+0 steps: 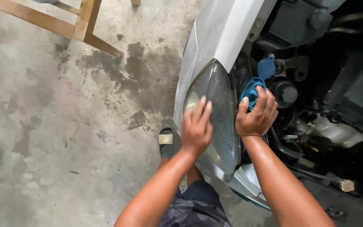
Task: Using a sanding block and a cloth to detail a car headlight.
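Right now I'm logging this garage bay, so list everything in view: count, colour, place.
Clouded plastic headlight: one, grey, car's front corner.
Silver car fender: one, above headlight.
Blue cloth rag: one, beside headlight.
Blue round cap: one, engine bay.
White fluid reservoir: one, engine bay.
Wooden frame: one, brown, top left.
Stained concrete floor: grey.
Black sandal: one, on floor.
Left hand: flat on headlight.
Right hand: gripping rag.

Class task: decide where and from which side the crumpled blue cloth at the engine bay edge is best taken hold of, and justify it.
Grip the crumpled blue cloth at its bunched upper folds, coming from above: the right hand already covers its lower part, the grey headlight lens blocks the left, and engine parts crowd the far side.
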